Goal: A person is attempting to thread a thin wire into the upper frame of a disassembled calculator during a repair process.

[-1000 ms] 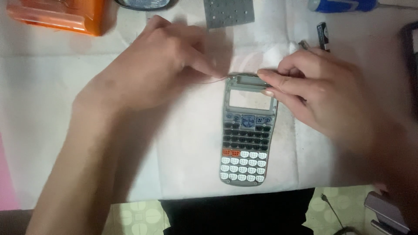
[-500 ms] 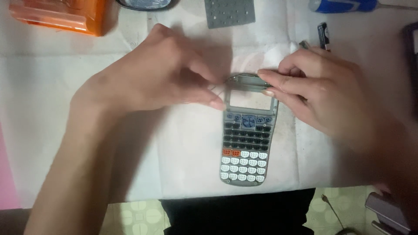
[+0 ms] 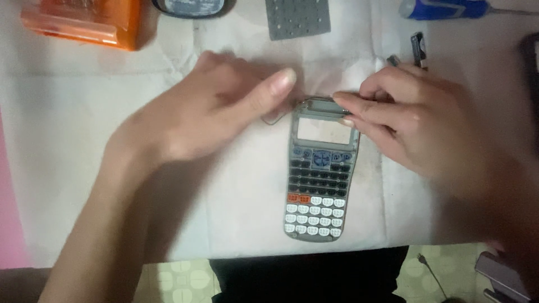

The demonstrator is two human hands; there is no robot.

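Near edge: a grey clip-like object [image 3: 502,278] is seen at the lower right corner, partly cut off; patterned floor shows below the table edge.
Work surface: a white cloth [image 3: 84,168] is spread over the table; a pink strip is seen at the far left edge.
Calculator [image 3: 319,174]: laid flat at centre frame, long axis running top to bottom. Grey case; white keys at the bottom, two orange keys above them, dark key rows next, blue-grey keys under the display window. The window looks pale and blank. Top edge reads as a separate narrow grey strip.
Right hand [image 3: 426,129]: placed at centre right, fingers pinched on the calculator's top strip; grip is closed on it.
Left hand [image 3: 219,112]: placed left of centre, blurred, fingers loosely curled, thumb extended toward the calculator's top left corner. A thin wire [image 3: 273,119] loops just below the thumb; whether it is gripped cannot be told.
Far edge: orange box [image 3: 84,22] upper left, grey keypad mat [image 3: 296,18] top centre, blue-handled tool [image 3: 443,8] upper right, small dark part [image 3: 418,47] below it.
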